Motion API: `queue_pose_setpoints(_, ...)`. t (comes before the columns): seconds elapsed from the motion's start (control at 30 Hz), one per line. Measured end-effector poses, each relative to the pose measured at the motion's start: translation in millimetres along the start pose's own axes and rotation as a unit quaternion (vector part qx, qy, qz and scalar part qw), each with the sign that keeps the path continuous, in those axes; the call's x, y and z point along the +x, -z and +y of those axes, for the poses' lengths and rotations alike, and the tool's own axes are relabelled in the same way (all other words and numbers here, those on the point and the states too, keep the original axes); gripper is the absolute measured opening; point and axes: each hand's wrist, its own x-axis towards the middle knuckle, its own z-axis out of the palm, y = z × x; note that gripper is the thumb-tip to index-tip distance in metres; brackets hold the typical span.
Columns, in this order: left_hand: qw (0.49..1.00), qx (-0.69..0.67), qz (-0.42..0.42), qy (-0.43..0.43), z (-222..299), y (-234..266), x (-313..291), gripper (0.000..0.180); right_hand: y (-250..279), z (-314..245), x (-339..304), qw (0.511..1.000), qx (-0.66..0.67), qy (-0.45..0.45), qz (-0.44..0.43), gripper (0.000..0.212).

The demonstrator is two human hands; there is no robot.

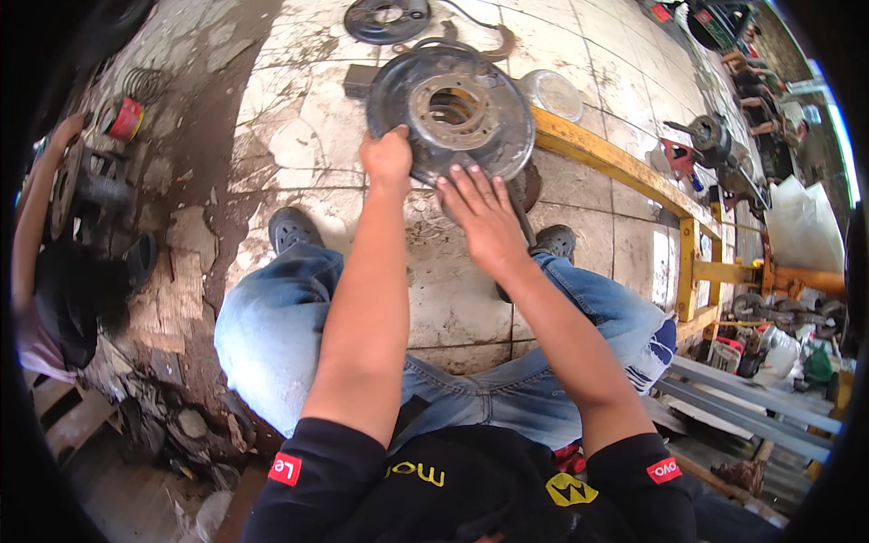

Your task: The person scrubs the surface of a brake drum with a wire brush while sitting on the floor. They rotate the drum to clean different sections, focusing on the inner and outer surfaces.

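Observation:
A round black metal brake backing plate [394, 100] with a bolt-holed hub ring is tilted in front of me above the tiled floor. My left hand [387, 161] is closed on its lower left rim, the thumb over the face. Fingers stretched out, my right hand [484, 217] lies against the plate's lower edge, right of my left hand. Behind the upper rim shows part of a curved brown brake shoe [500, 45]. A second black backing plate [362, 23] lies farther off. Parts under the held plate are mostly hidden.
A yellow metal frame [615, 163] runs from behind the plate to the right. A round tin [554, 95] and a dark block [359, 81] flank the plate. At left, another person's arm [32, 199] reaches near a red can [122, 118] and a coil spring [143, 84].

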Motion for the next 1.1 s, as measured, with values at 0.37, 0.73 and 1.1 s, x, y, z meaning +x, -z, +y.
queue_pose_setpoints(0.37,0.999,0.011,-0.041,0.001,3,4,0,0.039,14,27,-12,0.998,-0.023,0.005,0.056,0.070)
queue_pose_setpoints(0.73,0.998,0.004,-0.047,0.039,-8,6,8,0.040,22,93,-34,0.875,0.331,-0.334,0.114,0.077)
queue_pose_setpoints(1.1,0.989,-0.110,-0.076,0.061,-42,19,-12,0.039,27,39,22,0.711,0.563,-0.396,0.145,0.075)
